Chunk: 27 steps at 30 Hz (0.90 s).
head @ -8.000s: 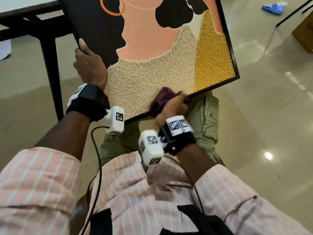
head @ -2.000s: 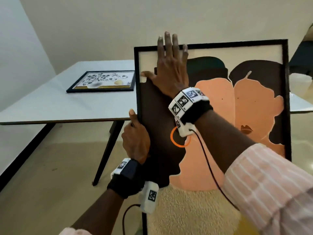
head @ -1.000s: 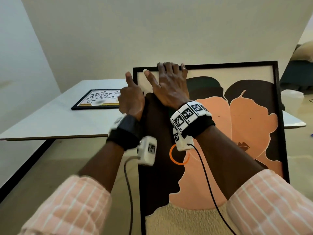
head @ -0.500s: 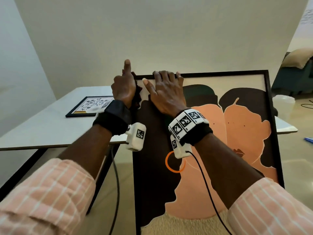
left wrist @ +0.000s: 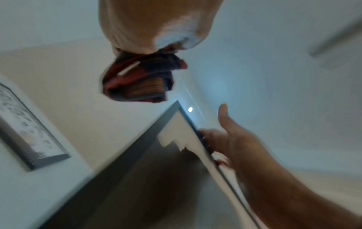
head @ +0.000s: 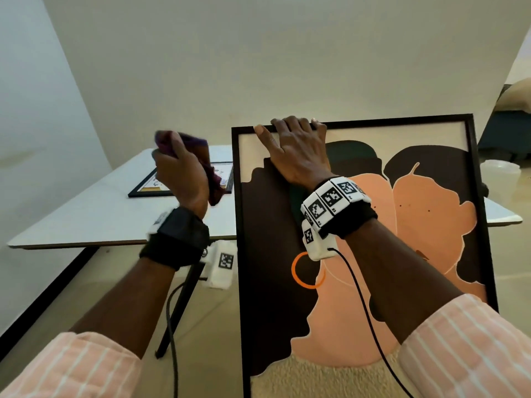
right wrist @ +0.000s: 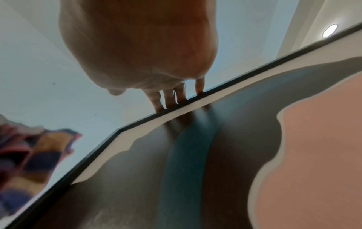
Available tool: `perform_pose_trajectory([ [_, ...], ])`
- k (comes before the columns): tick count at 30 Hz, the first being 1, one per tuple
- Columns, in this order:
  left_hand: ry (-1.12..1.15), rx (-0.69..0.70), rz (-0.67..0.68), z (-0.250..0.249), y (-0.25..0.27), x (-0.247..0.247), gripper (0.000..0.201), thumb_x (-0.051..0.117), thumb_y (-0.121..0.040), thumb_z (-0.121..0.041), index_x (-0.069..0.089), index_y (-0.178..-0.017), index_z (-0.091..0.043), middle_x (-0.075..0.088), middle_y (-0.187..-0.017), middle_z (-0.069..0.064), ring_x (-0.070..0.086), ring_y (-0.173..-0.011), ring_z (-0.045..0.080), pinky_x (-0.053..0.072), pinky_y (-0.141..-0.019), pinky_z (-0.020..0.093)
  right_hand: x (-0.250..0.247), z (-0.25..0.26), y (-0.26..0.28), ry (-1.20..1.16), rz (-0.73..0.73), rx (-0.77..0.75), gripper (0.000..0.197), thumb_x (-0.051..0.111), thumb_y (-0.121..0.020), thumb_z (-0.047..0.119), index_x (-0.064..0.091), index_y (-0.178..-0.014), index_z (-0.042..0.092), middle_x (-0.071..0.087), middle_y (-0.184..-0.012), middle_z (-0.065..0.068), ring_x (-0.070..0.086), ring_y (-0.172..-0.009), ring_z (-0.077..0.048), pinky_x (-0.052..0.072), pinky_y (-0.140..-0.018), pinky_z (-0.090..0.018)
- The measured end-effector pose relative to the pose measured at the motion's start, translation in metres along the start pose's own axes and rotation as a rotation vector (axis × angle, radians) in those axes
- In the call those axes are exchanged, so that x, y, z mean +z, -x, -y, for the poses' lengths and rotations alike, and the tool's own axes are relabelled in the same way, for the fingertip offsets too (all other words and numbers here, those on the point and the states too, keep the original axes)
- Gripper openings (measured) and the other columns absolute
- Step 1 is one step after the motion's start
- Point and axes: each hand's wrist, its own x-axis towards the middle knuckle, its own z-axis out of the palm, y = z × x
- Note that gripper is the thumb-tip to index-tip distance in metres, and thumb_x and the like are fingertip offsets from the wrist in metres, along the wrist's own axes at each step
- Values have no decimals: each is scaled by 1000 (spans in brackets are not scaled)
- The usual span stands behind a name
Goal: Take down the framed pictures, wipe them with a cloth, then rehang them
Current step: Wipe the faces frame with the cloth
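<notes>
A large black-framed picture [head: 402, 225] with peach, dark brown and cream shapes stands upright in front of me. My right hand [head: 290, 130] holds its top rail near the left corner, fingers curled over the edge; in the right wrist view the fingers [right wrist: 176, 99] hook over the rail of this picture [right wrist: 254, 155]. My left hand [head: 181, 170] is raised left of the frame, apart from it, gripping a bunched dark purple cloth [head: 214, 182]. The left wrist view shows the cloth [left wrist: 137, 80] hanging from the palm above the picture's corner [left wrist: 137, 178].
A white table [head: 86, 219] with black legs stands behind and to the left, bearing a small black-framed picture [head: 148, 188] lying flat. A pale wall rises behind. A white container [head: 500, 170] and dark furniture [head: 505, 133] sit at the far right.
The picture went from tilted on my lap, wiped by my right hand, to upright. In the last half second my left hand left the top-left corner and swung left with the cloth.
</notes>
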Motion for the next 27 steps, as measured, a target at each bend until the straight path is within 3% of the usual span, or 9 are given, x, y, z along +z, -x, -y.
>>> perform_pose_trajectory([
  [2, 296, -46, 64, -20, -13, 8, 49, 46, -94, -57, 67, -100, -12, 72, -92, 3, 70, -89, 26, 55, -83, 35, -6, 2, -3, -54, 22, 14, 72, 13, -94, 71, 50, -138, 27, 52, -135, -3, 39, -132, -21, 14, -114, -48],
  [5, 346, -141, 356, -51, -6, 36, 46, 43, -98, -53, 70, -89, -16, 73, -83, 3, 71, -79, 22, 58, -76, 34, -15, 12, -4, -108, 55, -17, 74, 10, -90, 76, 50, -138, 35, 53, -131, -10, 40, -129, -25, 18, -111, -51],
  [9, 355, -372, 717, -49, 5, 61, 53, 40, -100, -50, 67, -108, -6, 71, -91, 13, 70, -83, 26, 58, -75, 37, -13, 18, -7, -112, -5, 78, 69, 22, -88, 78, 65, -113, 30, 57, -123, -8, 43, -124, -25, 20, -110, -48],
  [12, 303, -356, 901, -41, 8, 58, 55, 51, -95, -53, 65, -119, -5, 72, -107, 13, 70, -99, 26, 56, -86, 37, -12, 9, -7, -75, -132, 138, 52, 37, -93, 66, 67, -108, 26, 61, -116, -7, 47, -119, -26, 25, -105, -46],
  [17, 339, -197, 856, -28, 18, 42, 46, 71, -88, -31, 59, -121, -1, 71, -109, 14, 71, -97, 24, 59, -77, 33, -12, 7, -18, -64, -203, 168, 44, 37, -99, 51, 65, -107, 20, 66, -111, -5, 52, -113, -26, 27, -99, -44],
  [21, 241, -115, 643, -21, 16, 47, 36, 62, -91, -46, 65, -101, -11, 72, -96, 8, 68, -89, 21, 57, -86, 42, -17, 15, -32, -55, -202, 199, 39, 35, -101, 41, 61, -100, 12, 69, -102, -7, 57, -107, -28, 28, -99, -47],
  [23, 156, -56, 585, -22, 18, 49, 47, 56, -85, -62, 65, -94, -16, 70, -92, 5, 66, -89, 22, 55, -88, 46, -17, 19, -37, -59, -204, 230, 32, 39, -100, 36, 56, -106, 10, 67, -102, -8, 60, -104, -29, 30, -98, -47],
  [25, 108, -20, 578, -21, 21, 52, 54, 52, -83, -68, 65, -94, -17, 70, -93, 5, 67, -91, 24, 54, -88, 47, -17, 23, -37, -35, -279, 214, 32, 49, -94, 26, 50, -121, 10, 59, -118, -9, 59, -106, -28, 36, -96, -47],
  [27, 77, -13, 587, -20, 23, 52, 50, 48, -86, -68, 65, -91, -21, 70, -91, 3, 66, -89, 23, 54, -88, 49, -16, 26, -32, 67, -347, 19, 38, 54, -89, 20, 51, -126, 12, 51, -130, -11, 55, -111, -29, 40, -93, -46],
])
